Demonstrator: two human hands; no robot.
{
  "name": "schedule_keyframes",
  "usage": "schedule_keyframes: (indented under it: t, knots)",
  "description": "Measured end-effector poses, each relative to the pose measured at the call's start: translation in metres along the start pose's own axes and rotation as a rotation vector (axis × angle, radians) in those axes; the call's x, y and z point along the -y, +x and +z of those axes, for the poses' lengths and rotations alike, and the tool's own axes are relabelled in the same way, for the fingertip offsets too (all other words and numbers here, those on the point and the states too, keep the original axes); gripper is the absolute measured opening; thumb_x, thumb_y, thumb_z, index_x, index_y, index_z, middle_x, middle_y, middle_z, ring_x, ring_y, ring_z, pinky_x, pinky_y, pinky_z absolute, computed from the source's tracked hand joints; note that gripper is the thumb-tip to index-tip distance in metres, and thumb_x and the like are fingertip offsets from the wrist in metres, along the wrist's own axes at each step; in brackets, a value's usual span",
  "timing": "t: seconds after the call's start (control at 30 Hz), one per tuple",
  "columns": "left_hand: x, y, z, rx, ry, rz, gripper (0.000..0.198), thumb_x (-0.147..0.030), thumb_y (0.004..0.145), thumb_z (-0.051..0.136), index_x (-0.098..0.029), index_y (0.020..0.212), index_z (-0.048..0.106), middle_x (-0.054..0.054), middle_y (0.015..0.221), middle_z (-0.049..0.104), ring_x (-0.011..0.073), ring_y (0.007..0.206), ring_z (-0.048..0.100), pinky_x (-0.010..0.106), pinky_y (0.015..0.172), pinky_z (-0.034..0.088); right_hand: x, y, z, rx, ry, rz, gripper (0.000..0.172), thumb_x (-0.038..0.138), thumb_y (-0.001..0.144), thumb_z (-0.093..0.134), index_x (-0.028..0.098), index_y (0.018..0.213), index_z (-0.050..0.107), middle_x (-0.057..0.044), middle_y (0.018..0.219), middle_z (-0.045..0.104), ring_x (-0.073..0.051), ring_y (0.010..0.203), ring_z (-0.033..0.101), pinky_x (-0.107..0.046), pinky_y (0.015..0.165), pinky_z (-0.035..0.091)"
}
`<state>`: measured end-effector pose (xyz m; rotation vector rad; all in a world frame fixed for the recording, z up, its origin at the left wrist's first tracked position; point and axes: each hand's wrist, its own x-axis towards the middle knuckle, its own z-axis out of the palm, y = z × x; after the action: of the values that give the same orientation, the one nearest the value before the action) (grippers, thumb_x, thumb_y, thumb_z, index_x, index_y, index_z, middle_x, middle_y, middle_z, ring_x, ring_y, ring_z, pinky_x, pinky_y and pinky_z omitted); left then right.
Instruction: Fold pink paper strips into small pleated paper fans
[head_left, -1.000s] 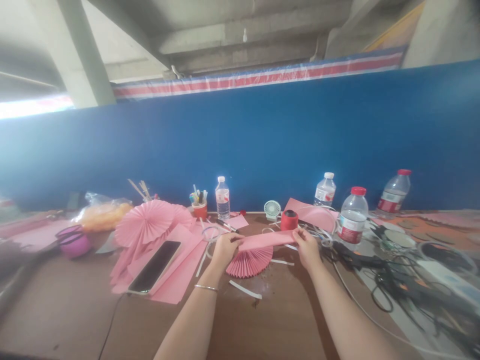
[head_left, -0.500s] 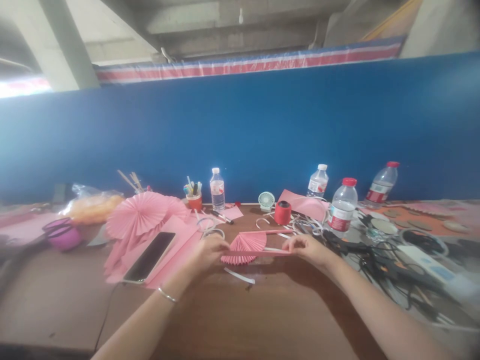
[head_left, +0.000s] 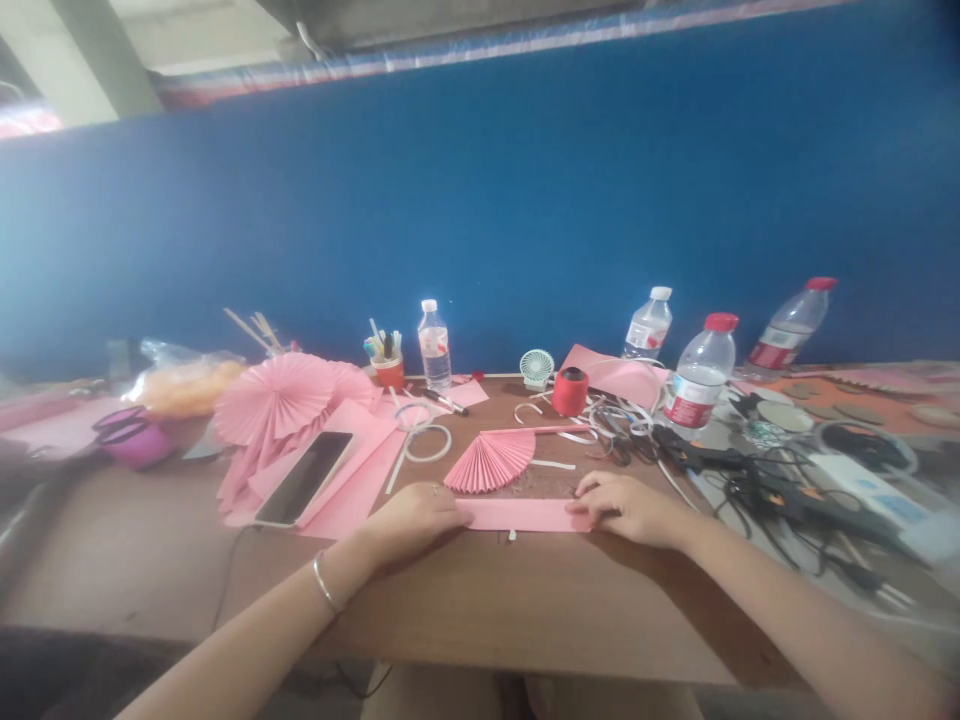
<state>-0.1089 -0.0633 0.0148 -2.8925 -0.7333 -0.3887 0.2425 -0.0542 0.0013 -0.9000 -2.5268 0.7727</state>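
Both hands lie flat on one folded pink paper strip [head_left: 525, 514] near the counter [head_left: 525, 620] front edge. Left hand [head_left: 416, 518] covers the strip's 9 o'clock end, right hand [head_left: 626, 505] its 3 o'clock end; neither grip is closed, fingers spread low and pressing the paper down.

Counts: one half-open pink fan [head_left: 491, 460] just at 12 o'clock of the strip, not touching it. Two round pink fans [head_left: 281, 395] at 10 o'clock, overlapping. One phone [head_left: 304, 477] on loose pink sheets [head_left: 352, 490] at 9 o'clock. Four water bottles: one [head_left: 433, 345] at 12 o'clock, three [head_left: 701, 375] at 1–2 o'clock. One red tape roll [head_left: 570, 391], one small fan [head_left: 536, 367], one pen cup [head_left: 388, 368], one purple bowl [head_left: 135, 437], one plastic bag [head_left: 184, 380]. White paper strips [head_left: 420, 445] scattered, number unclear.

Edges: bare counter at 6 o'clock of the strip up to the front edge, and at 8 o'clock beside the left forearm. Cable tangle [head_left: 787, 490] crowds 3 o'clock, close by the right wrist. Blue wall [head_left: 525, 220] closes the back.
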Motion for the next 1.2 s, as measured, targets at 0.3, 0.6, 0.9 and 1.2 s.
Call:
schedule_keyframes:
  t: [0.3, 0.6, 0.9, 1.2]
  knots:
    - [-0.035, 0.031, -0.008, 0.269, -0.029, -0.156, 0.018, -0.021, 0.087, 0.039, -0.019, 0.085, 0.057, 0.003, 0.089, 0.056, 0.0157, 0.078, 0.053, 0.027, 0.069, 0.041, 0.017, 0.026, 0.016, 0.017, -0.448, -0.117, 0.026, 0.041, 0.088, 0.043, 0.026, 0.094, 0.064, -0.003, 0.077, 0.054, -0.017, 0.075, 0.046, -0.027, 0.067, 0.032]
    - [-0.047, 0.040, 0.005, 0.202, -0.066, -0.162, 0.033, -0.017, 0.088, 0.037, -0.029, 0.118, 0.046, 0.001, 0.120, 0.051, 0.0187, 0.101, 0.048, 0.029, 0.077, 0.042, 0.028, 0.059, 0.039, -0.066, -0.318, -0.065, 0.031, 0.047, 0.085, 0.045, 0.023, 0.091, 0.064, -0.003, 0.079, 0.059, -0.016, 0.076, 0.050, -0.025, 0.065, 0.031]
    - [-0.033, 0.002, 0.006, 0.170, -0.079, -0.377, 0.029, -0.022, 0.088, 0.038, -0.023, 0.114, 0.048, 0.003, 0.115, 0.054, 0.0184, 0.098, 0.052, 0.030, 0.082, 0.043, -0.007, 0.017, 0.028, -0.155, -0.323, 0.114, 0.025, 0.040, 0.086, 0.047, 0.031, 0.086, 0.070, -0.002, 0.072, 0.057, -0.016, 0.071, 0.047, -0.027, 0.063, 0.030]
    - [-0.030, 0.031, 0.006, 0.240, 0.096, -0.352, 0.015, -0.025, 0.082, 0.045, -0.017, 0.089, 0.055, 0.008, 0.085, 0.059, 0.0246, 0.079, 0.056, 0.035, 0.064, 0.045, 0.016, 0.006, 0.019, -0.191, -0.185, 0.125, 0.031, 0.041, 0.065, 0.069, 0.021, 0.088, 0.065, -0.005, 0.096, 0.057, -0.021, 0.092, 0.048, -0.030, 0.080, 0.037]
